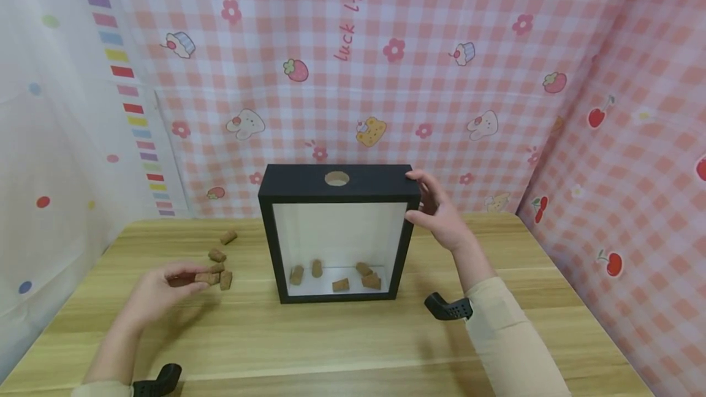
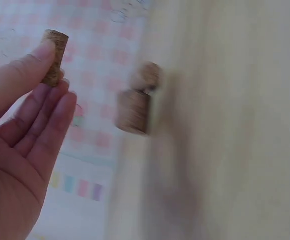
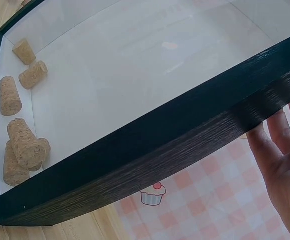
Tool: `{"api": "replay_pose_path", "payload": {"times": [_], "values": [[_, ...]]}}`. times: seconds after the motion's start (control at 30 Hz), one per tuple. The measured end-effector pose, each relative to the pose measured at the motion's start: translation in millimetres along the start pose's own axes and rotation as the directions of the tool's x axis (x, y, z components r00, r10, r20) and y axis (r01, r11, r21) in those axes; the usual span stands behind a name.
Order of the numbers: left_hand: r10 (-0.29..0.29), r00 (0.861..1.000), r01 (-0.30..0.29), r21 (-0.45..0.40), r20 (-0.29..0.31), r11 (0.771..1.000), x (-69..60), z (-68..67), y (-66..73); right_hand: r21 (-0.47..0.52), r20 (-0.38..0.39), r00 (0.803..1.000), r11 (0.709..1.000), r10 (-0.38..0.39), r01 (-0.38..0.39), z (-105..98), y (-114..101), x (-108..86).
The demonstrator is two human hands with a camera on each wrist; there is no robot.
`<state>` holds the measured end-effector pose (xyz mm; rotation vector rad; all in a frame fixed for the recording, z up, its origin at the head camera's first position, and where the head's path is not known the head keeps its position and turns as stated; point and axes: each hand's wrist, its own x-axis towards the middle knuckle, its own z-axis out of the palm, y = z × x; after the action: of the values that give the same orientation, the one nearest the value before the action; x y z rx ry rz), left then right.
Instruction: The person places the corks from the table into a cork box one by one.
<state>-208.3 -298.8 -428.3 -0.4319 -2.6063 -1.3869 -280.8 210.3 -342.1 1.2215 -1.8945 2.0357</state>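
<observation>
Head view: left hand (image 1: 161,294) is pinching a cork (image 1: 208,278), loose corks (image 1: 217,255) lying just beyond on the desk (image 1: 265,348); right hand (image 1: 443,218), fingers spread, is gripping the black box's (image 1: 295,184) near corner. Left wrist: thumb is pressing that cork. Right wrist: enclosed corks (image 3: 9,96) are lying well apart from the hand.

- Corks (image 3: 9,96): granular cork, matt, slightly rough.
- Box frame (image 3: 150,162): black, grained like wood, with a dull sheen.
- Box front (image 3: 134,65): transparent, smooth, glossy.
- Tabletop (image 1: 331,348): wood-grained, smooth, softly lustrous.
- Backdrop (image 1: 353,94): printed cloth, matt, lightly creased.
- Right sleeve (image 1: 513,336): matt cloth.
</observation>
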Motion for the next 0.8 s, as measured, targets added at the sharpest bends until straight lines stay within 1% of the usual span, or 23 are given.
{"api": "replay_pose_path", "payload": {"times": [0.1,0.17,0.27,0.33,0.43,0.53,0.6,0.7,0.8], "values": [[0.049,0.998,-0.049,0.003,-0.044,0.999,4.9,-4.7,15.3,0.000,0.000,1.000,1.000,0.002,-0.002,0,0,-0.1],[0.080,0.994,-0.078,0.032,-0.076,0.996,8.3,-7.7,26.0,-0.001,0.002,1.000,1.000,0.003,-0.003,0,0,-0.1],[0.101,0.987,-0.092,0.078,-0.125,0.993,13.1,-11.4,42.8,-0.002,0.004,1.000,1.000,0.004,-0.004,0,0,-0.1],[0.108,0.983,-0.095,0.088,-0.152,0.992,16.0,-13.5,53.9,-0.002,0.003,1.000,1.000,0.004,-0.004,-1,0,-0.3],[0.119,0.976,-0.106,0.078,-0.185,0.991,20.7,-16.1,69.3,-0.003,-0.001,1.000,1.000,0.006,-0.006,-1,-1,-0.6],[0.149,0.965,-0.136,0.076,-0.213,0.988,26.1,-18.0,83.6,-0.006,0.000,1.000,1.000,0.005,-0.005,0,-1,-0.4],[0.157,0.961,-0.143,0.076,-0.226,0.987,29.4,-18.7,92.8,-0.006,0.005,1.000,1.000,-0.001,0.001,0,-1,-0.1],[0.150,0.957,-0.137,0.071,-0.246,0.988,34.4,-19.4,107.5,0.001,0.010,1.000,1.000,-0.009,0.009,0,0,0.0],[0.131,0.951,-0.128,0.030,-0.281,0.991,39.3,-18.9,125.4,0.005,0.009,1.000,1.000,-0.011,0.011,0,1,-0.1]]}}
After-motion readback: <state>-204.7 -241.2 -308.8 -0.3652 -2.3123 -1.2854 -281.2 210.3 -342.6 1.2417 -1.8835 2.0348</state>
